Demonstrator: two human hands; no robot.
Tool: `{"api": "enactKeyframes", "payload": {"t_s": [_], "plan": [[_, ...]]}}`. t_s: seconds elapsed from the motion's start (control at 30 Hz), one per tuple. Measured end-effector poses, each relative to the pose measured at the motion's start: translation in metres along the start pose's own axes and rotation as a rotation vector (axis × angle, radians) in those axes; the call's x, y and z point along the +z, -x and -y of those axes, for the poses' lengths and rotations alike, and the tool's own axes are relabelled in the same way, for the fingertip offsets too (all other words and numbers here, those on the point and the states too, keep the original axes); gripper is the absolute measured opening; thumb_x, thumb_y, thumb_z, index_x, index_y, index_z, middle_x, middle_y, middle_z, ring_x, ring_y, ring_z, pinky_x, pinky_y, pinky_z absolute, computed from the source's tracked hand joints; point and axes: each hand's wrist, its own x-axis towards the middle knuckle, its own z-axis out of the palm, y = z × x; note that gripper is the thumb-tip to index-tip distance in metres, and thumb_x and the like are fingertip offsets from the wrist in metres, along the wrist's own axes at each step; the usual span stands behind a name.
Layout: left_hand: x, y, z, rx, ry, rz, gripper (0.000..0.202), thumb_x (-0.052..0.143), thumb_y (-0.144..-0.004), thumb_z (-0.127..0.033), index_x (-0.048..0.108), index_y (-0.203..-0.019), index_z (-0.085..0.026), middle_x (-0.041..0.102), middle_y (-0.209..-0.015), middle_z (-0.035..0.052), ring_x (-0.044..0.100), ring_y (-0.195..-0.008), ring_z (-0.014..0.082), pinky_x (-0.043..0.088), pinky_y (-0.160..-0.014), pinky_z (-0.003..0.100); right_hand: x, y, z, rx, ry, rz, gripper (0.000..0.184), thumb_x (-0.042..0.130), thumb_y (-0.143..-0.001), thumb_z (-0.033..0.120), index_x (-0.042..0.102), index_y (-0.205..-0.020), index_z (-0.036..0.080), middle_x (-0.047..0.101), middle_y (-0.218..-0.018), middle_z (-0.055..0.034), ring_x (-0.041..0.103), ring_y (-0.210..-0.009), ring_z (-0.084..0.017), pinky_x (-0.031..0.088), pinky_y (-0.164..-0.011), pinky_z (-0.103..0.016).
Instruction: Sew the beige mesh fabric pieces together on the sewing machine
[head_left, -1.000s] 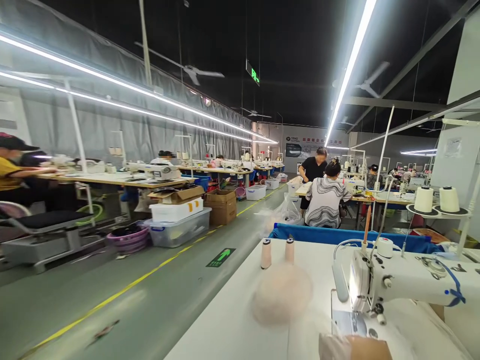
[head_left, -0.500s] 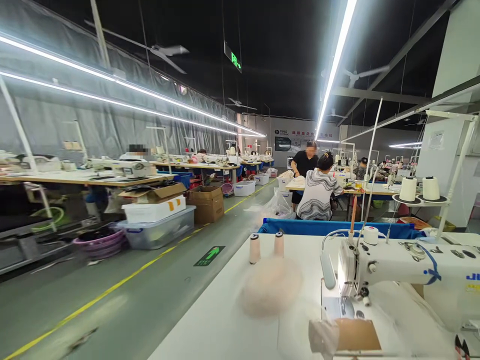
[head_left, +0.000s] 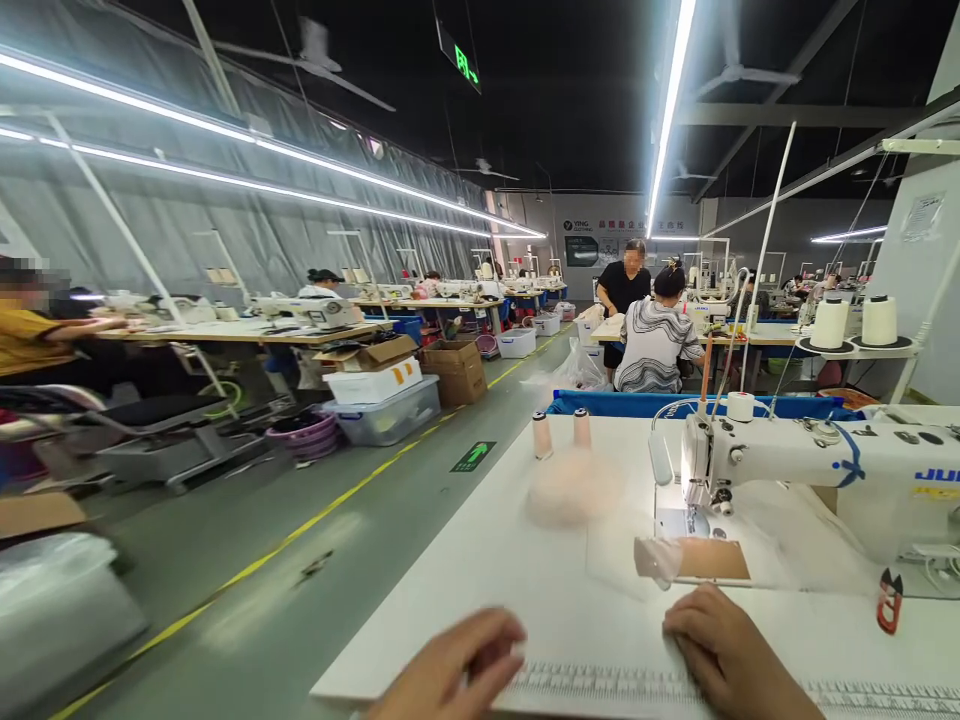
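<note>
At the far left, a seated person in a yellow top (head_left: 22, 340) is observed at a long bench, with a clear storage bin (head_left: 382, 412) and a cardboard box (head_left: 456, 372) set on the floor beside a yellow floor line (head_left: 247, 570).

Nearer, at the front edge of the white work table (head_left: 495, 560), the left hand (head_left: 450, 672) is recorded hovering or resting at the table edge, fingers curled loosely together and closed on nothing; contact with the table cannot be confirmed owing to blur. A printed ruler strip (head_left: 592, 682) is noted along the table edge between both hands.

Beyond the left hand, well apart from its fingers, a pale pink fabric pile (head_left: 571, 488) is seen, with two small thread spools (head_left: 561, 432) behind it.

The right hand (head_left: 724, 650) is laid flat on the table, fingers together, gripping nothing. Just ahead of its fingertips, not touching, a tan card piece with sheer fabric (head_left: 694, 558) is positioned below the needle of the white sewing machine (head_left: 825, 465). Red thread snips (head_left: 889, 600) are noted at the far right.
</note>
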Motion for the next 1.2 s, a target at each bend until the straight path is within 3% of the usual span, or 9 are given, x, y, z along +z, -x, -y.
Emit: {"api": "enactKeyframes", "payload": {"t_s": [0.2,0.33,0.47,0.7,0.8,0.9,1.03,1.13,1.2], "plan": [[0.018,-0.149,0.037,0.028,-0.134,0.026,0.033,0.047,-0.11,-0.03,0.074,-0.128,-0.026,0.074,-0.137,0.0108,0.066,-0.132,0.031,0.052,-0.117,0.05,0.001,-0.005,-0.011,-0.105,0.035,-0.022,0.023,0.051,-0.108,0.016,0.07,-0.115,0.026,0.078,-0.105,-0.006,0.072,-0.097,-0.02,0.06,-0.085,-0.029],[0.054,-0.197,0.045,0.042,-0.14,0.114,0.042,0.062,-0.108,-0.051,0.07,-0.137,-0.022,0.072,-0.141,0.0128,0.067,-0.131,0.0308,0.051,-0.117,0.056,0.005,-0.005,-0.016,-0.132,0.114,-0.009,0.024,0.055,-0.104,0.01,0.068,-0.115,0.027,0.081,-0.105,-0.0041,0.072,-0.094,-0.02,0.058,-0.087,-0.029],[0.075,-0.199,0.058,0.012,-0.122,0.144,0.051,0.061,-0.106,-0.059,0.07,-0.14,-0.021,0.071,-0.145,0.0146,0.066,-0.133,0.0325,0.048,-0.118,0.058,0.006,-0.001,-0.012,-0.12,0.089,-0.033,0.029,0.055,-0.097,0.007,0.065,-0.116,0.027,0.081,-0.107,-0.0042,0.071,-0.092,-0.021,0.058,-0.085,-0.03],[0.06,-0.19,0.073,0.067,-0.069,0.005,0.046,0.046,-0.109,-0.048,0.073,-0.137,-0.023,0.072,-0.144,0.0178,0.06,-0.142,0.0382,0.041,-0.12,0.061,0.006,-0.013,-0.002,-0.116,0.153,-0.082,0.046,0.057,-0.089,0.009,0.059,-0.133,0.024,0.074,-0.127,-0.014,0.071,-0.104,-0.028,0.062,-0.088,-0.04],[0.066,-0.18,0.051,0.188,-0.023,-0.035,0.041,0.048,-0.109,-0.043,0.07,-0.14,-0.025,0.072,-0.144,0.0146,0.064,-0.137,0.0347,0.046,-0.117,0.055,0.011,-0.024,-0.001,-0.127,0.216,-0.04,0.051,0.058,-0.091,0.011,0.056,-0.141,0.021,0.073,-0.138,-0.0158,0.069,-0.118,-0.033,0.061,-0.097,-0.046],[0.081,-0.167,0.017,0.352,0.056,-0.002,0.033,0.051,-0.107,-0.032,0.072,-0.133,-0.031,0.075,-0.139,0.0065,0.069,-0.128,0.0279,0.054,-0.109,0.044,0.009,-0.025,0.0,-0.143,0.196,0.019,0.046,0.061,-0.092,0.012,0.06,-0.137,0.022,0.078,-0.128,-0.0106,0.07,-0.116,-0.031,0.06,-0.098,-0.044],[0.093,-0.165,-0.03,0.394,0.262,0.15,0.047,0.058,-0.097,-0.022,0.062,-0.144,-0.027,0.072,-0.139,0.0105,0.067,-0.123,0.0312,0.055,-0.103,0.045,-0.015,-0.012,0.001,-0.14,0.117,0.144,0.034,0.06,-0.088,0.009,0.065,-0.118,0.024,0.08,-0.115,-0.0064,0.072,-0.115,-0.024,0.056,-0.104,-0.039],[0.093,-0.177,-0.057,0.264,0.365,0.365,0.022,0.056,-0.096,-0.026,0.07,-0.113,-0.023,0.075,-0.107,0.0091,0.068,-0.099,0.0301,0.053,-0.086,0.042,-0.04,-0.002,0.001,-0.108,0.083,0.252,0.024,0.059,-0.086,0.008,0.064,-0.103,0.024,0.079,-0.107,-0.0064,0.073,-0.113,-0.022,0.056,-0.102,-0.037],[0.093,-0.185,-0.068,0.211,0.407,0.438,0.018,0.052,-0.097,-0.029,0.064,-0.085,-0.023,0.071,-0.088,0.0062,0.065,-0.083,0.0266,0.048,-0.075,0.037,-0.056,0.003,-0.001,-0.088,0.096,0.287,0.021,0.058,-0.083,0.008,0.061,-0.096,0.024,0.078,-0.106,-0.0079,0.073,-0.111,-0.023,0.057,-0.098,-0.038]]}}
